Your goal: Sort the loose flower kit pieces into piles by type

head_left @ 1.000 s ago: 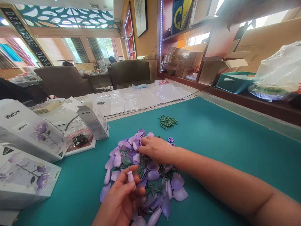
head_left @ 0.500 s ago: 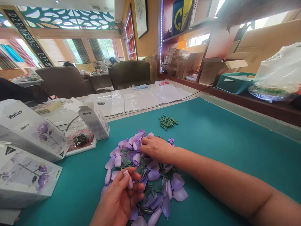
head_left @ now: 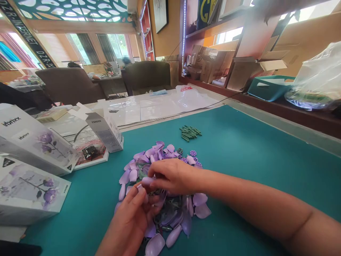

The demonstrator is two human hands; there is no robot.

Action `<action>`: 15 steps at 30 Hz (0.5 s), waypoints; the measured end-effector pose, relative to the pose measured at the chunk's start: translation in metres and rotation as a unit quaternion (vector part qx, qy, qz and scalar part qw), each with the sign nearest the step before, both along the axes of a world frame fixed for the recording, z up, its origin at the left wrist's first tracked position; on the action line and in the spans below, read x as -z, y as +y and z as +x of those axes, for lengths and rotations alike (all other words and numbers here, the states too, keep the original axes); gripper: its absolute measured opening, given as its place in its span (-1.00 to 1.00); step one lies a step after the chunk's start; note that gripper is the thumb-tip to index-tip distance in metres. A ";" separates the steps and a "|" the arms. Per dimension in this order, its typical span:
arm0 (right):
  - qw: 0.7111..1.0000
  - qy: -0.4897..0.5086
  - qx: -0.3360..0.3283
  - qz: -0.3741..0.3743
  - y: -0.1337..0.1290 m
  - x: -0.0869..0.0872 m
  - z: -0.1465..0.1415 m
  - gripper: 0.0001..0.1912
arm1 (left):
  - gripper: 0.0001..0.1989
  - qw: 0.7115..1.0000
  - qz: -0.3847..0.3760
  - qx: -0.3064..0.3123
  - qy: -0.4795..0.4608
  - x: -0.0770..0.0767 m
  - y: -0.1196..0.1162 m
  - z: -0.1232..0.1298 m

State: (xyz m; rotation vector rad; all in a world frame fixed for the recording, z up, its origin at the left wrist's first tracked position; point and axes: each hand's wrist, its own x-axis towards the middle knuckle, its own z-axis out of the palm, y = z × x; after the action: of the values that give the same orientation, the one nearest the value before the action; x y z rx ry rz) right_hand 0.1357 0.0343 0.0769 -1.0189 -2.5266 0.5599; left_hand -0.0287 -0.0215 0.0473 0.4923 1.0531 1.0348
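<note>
My left hand (head_left: 130, 215), palm up, is closed on a small lilac plastic piece (head_left: 140, 188) between thumb and fingers. My right hand (head_left: 173, 175) pinches a pale purple petal (head_left: 148, 180) just above my left fingertips; whether the two pieces touch I cannot tell. Both hands are over a heap of purple plastic petals (head_left: 155, 244) mixed with dark green leaf-like parts (head_left: 170, 208). Part of the heap is hidden under my hands. Small purple wheel-shaped parts (head_left: 193, 153) lie at the heap's far right.
Short green stems (head_left: 190, 133) lie in a bundle on the green mat (head_left: 253, 149) beyond the heap. White boxes with flower pictures (head_left: 39, 142) stand at the left, near a smaller open box (head_left: 105, 129). A teal bin (head_left: 269, 89) and a plastic bag (head_left: 317, 78) sit on the right ledge.
My right hand has come from the heap's far side toward my left hand, with a petal in its fingers. My left hand keeps its piece. The view has tilted slightly down.
</note>
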 end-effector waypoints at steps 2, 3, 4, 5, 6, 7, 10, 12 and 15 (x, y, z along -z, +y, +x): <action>0.999 -0.002 -0.024 -0.022 -0.007 -0.004 -0.003 -0.81 | -0.81 1.000 0.016 0.014 -0.009 0.001 -0.001 0.000; 0.999 -0.001 -0.032 -0.033 -0.010 -0.006 -0.004 -0.80 | -0.80 1.000 0.020 0.019 -0.011 0.001 -0.001 0.001; 0.999 0.000 -0.035 -0.039 -0.012 -0.008 -0.004 -0.79 | -0.81 1.000 0.023 0.018 -0.011 0.001 0.000 0.001; 0.999 0.001 -0.035 -0.036 -0.014 -0.011 -0.003 -0.79 | -0.83 1.000 0.025 0.011 -0.011 0.000 0.000 0.001; 0.999 -0.001 -0.034 -0.026 -0.016 -0.013 -0.003 -0.81 | -0.85 1.000 0.027 0.002 -0.012 -0.001 0.000 0.001; 0.999 -0.005 -0.033 -0.009 -0.017 -0.016 -0.002 -0.83 | -0.85 1.000 0.029 -0.006 -0.012 -0.002 0.001 0.001; 0.994 -0.058 -0.082 0.038 -0.024 -0.023 0.000 -0.86 | -0.76 0.999 0.016 -0.027 -0.009 -0.008 0.003 0.000; 0.979 -0.121 -0.158 0.039 -0.030 -0.024 -0.001 -0.90 | -0.76 0.999 -0.009 -0.040 -0.015 -0.013 0.004 0.000; 0.954 -0.195 -0.227 0.034 -0.039 -0.021 -0.003 -0.92 | -0.78 0.997 -0.046 -0.061 -0.024 -0.018 0.003 -0.001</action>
State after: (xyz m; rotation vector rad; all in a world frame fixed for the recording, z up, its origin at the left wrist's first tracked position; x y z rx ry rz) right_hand 0.1323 -0.0049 0.0975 -0.5565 -3.1381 0.4160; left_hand -0.0301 -0.0180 0.0654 0.3302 1.0925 1.0962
